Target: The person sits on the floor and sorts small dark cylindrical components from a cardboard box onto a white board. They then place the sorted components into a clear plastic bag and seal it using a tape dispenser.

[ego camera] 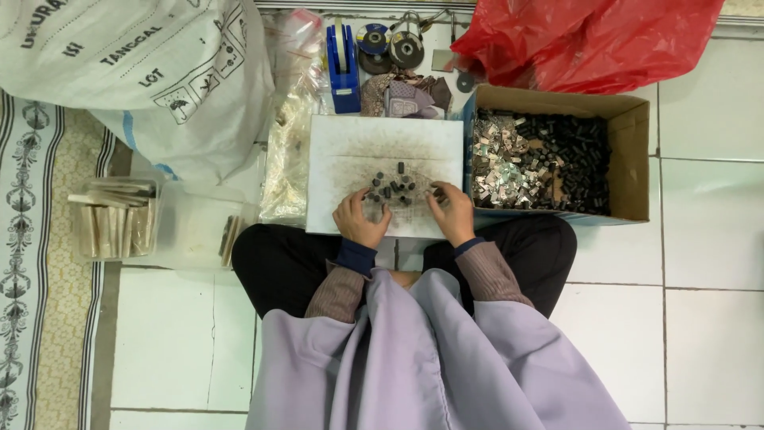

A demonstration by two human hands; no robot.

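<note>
- Fingers of the left hand (360, 218) curl down onto the near-left edge of a cluster of small black pieces (393, 188); whether they pinch one cannot be told at this size.
- Fingers of the right hand (451, 211) bend the same way at the cluster's right edge, tips among the pieces (any grip is hidden by the knuckles).
- The black pieces are short cylinders scattered on a white board (385, 177) smudged grey; some stand on end, some lie flat, and their long axes point in no common direction.
- The board rests across the person's lap, its long side running left to right.
- Both hands lie palm down, backs to the camera, wrists angled inward from dark cuffs so the fingers point away from the body toward the cluster.
- Just right of the board, touching it, an open cardboard box (629, 151) holds black pieces on its right and silvery scraps on its left.
- Beyond the board stand a blue tape dispenser (342, 64) and a red plastic bag (589, 40).
- To the left sit a white sack (135, 80) and a clear tub (115, 219) of flat strips.
</note>
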